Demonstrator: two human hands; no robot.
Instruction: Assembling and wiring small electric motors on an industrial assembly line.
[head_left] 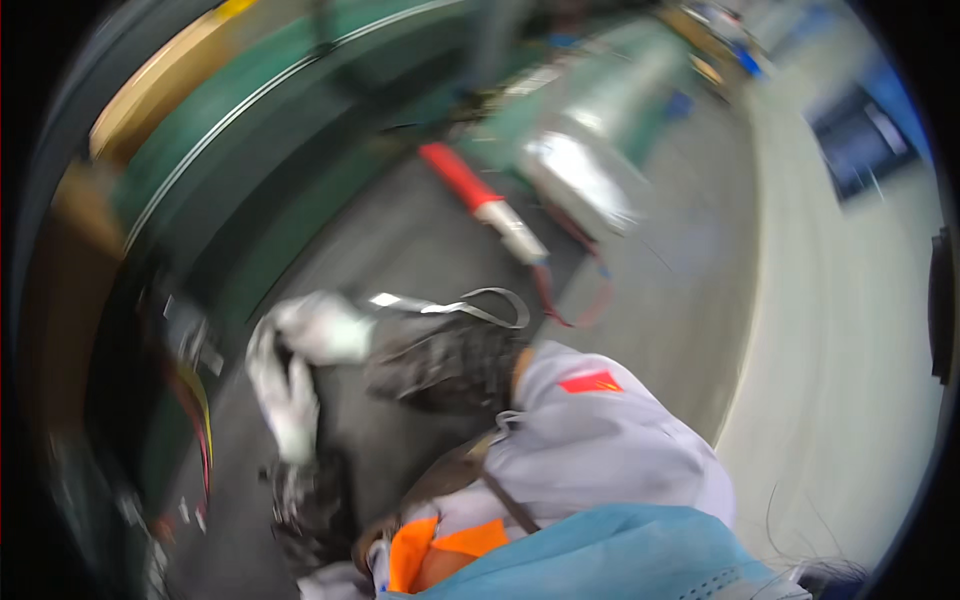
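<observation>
Both my hands wear pale grey-white gloves, with dark sleeve covers over the forearms. My left hand points up from the lower left, and my right hand reaches in from the right. Their fingers meet or overlap over the dark mat. Motion smears the fingers, so I cannot tell how far they are closed or whether something small lies between them. Just beyond my right wrist lies a shiny metal tool with a looped handle, like scissors or tweezers. Farther off rests a red and white stick-shaped tool with a red cord.
A clear, shiny plastic-wrapped bundle lies beyond the red tool. Thin red and yellow wires run along the left side. A green-surfaced ledge with a pale rail curves along the far left. A dark screen-like object stands at the right.
</observation>
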